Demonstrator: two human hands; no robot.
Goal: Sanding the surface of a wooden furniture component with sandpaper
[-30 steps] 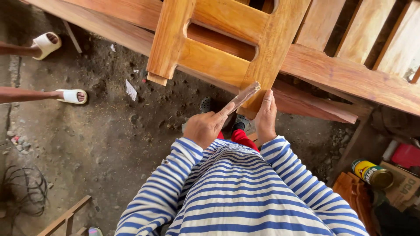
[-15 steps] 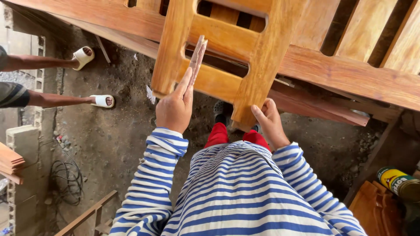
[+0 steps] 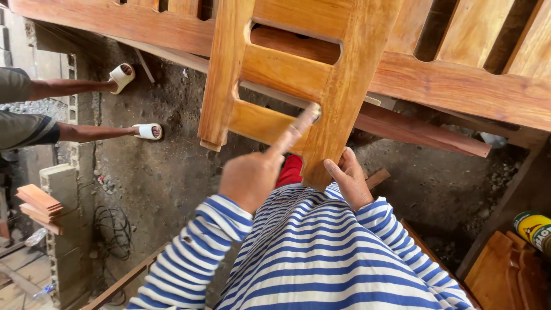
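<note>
The left hand (image 3: 251,179), pinching the folded sandpaper strip (image 3: 297,130), has dropped from the frame's upper slot to its lower rail at centre. The right hand (image 3: 350,179) grips the wooden frame (image 3: 338,97) post's base. Dirt floor (image 3: 166,172) lower left.

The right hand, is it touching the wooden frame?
Touching. The head view shows the right hand with fingers wrapped around the lower end of the wooden frame upright, no gap visible between them.
</note>
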